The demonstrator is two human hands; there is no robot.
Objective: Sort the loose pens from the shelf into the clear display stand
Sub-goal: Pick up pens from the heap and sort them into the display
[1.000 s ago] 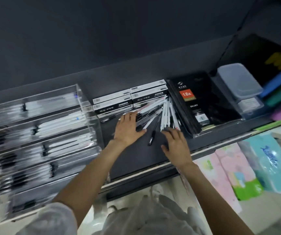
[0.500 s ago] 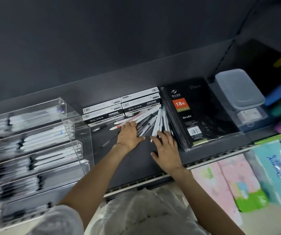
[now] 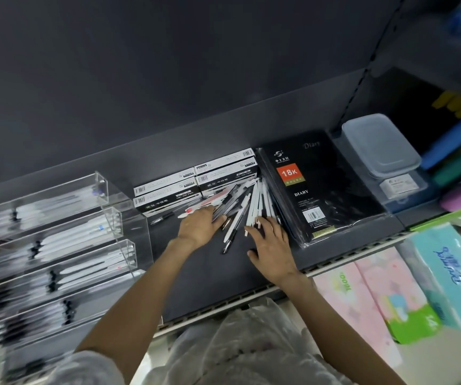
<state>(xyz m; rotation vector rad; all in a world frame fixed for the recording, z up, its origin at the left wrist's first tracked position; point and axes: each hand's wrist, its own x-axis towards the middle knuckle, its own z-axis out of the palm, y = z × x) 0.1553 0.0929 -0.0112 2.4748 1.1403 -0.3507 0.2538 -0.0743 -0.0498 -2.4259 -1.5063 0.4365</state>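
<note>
- Pens [image 3: 251,202]: loose fan of white and dark barrels on the dark shelf [image 3: 204,273], between the pen boxes [image 3: 196,184] at the back and the diary [image 3: 315,190] on the right.
- One white pen with a black tip [image 3: 230,234] lies apart from the fan, between the two hands.
- Left hand [image 3: 198,226]: palm down on the left side of the pile, fingers bent over a few dark pens; whether it has them gripped I cannot tell.
- Right hand [image 3: 272,245]: flat, fingers spread and straight, tips touching the near ends of the white pens; holds nothing.
- Stand [image 3: 57,232]: clear, tiered, at the left of the shelf, well apart from the pile; its rows hold white pens with dark ends, blurred.
- Right of the diary: a lidded plastic tub [image 3: 379,145].
- Below the shelf: tissue packs [image 3: 446,273].
</note>
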